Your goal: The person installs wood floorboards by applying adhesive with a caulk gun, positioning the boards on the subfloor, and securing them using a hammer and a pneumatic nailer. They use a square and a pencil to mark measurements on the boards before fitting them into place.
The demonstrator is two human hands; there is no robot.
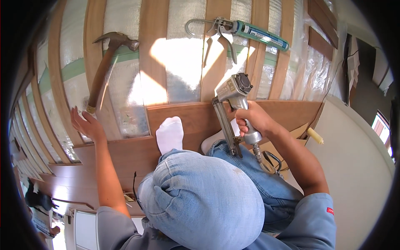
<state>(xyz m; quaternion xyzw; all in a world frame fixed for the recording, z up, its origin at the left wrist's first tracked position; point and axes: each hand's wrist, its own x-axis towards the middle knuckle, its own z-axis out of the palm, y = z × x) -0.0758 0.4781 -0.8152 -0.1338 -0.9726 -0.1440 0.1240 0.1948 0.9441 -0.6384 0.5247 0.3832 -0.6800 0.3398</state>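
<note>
My right hand (pixel 255 118) is wrapped round the grip of a pneumatic nail gun (pixel 236 88), held upright over my right leg. A hose fitting hangs from the bottom of its grip. My left hand (pixel 88 126) is open with its fingers stretched out, at the butt of a claw hammer's (pixel 101 75) wooden handle. I cannot tell whether the fingers touch the handle. The hammer lies across the wooden battens, its steel head pointing away from me. Farther off, a caulking gun (pixel 237 31) with a teal cartridge lies over the battens.
Wooden battens (pixel 153 54) run away over silvery sheeting (pixel 185 54). Brown floorboards (pixel 125 162) reach their near ends. At right stand a pale panel (pixel 354 141) and a small yellow roll (pixel 315 136). Dark boards (pixel 321 43) lie far right. Another person (pixel 41 212) is at far left.
</note>
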